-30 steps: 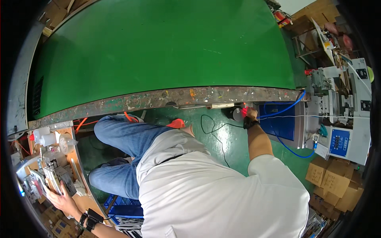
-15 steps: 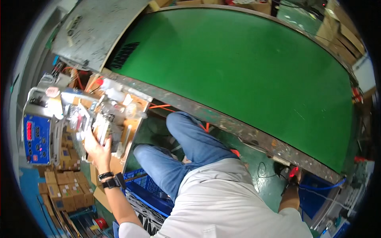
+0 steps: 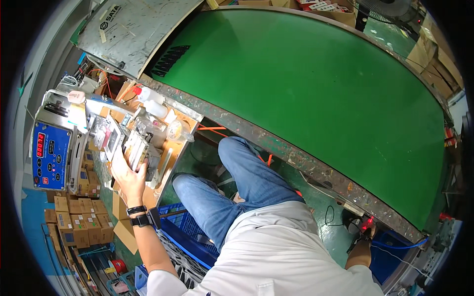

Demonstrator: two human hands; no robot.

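My left hand (image 3: 129,178) is at the bench machine on the left, its fingers and thumb on either side of the near end of a metal fixture (image 3: 136,149). A framed metal plate (image 3: 114,140) stands just beyond the fingertips. Low on the right, beside the bench's near edge, my right hand (image 3: 368,231) is next to a small red glow. Its fingers are too small and dark to make out. Several black pieces (image 3: 170,60) lie in a row at the far left of the green work surface (image 3: 306,89).
A blue control box (image 3: 51,157) with a red display stands at the left. Near the machine are white bottles (image 3: 154,107) and a clear round container (image 3: 176,130). A blue crate (image 3: 178,228) sits beside my leg. Stacked cartons (image 3: 79,222) are at lower left, a fan (image 3: 387,7) at upper right.
The whole view has shifted, and most things on the left appear farther right. My left hand stays at the metal fixture, and my right hand stays by the red glow.
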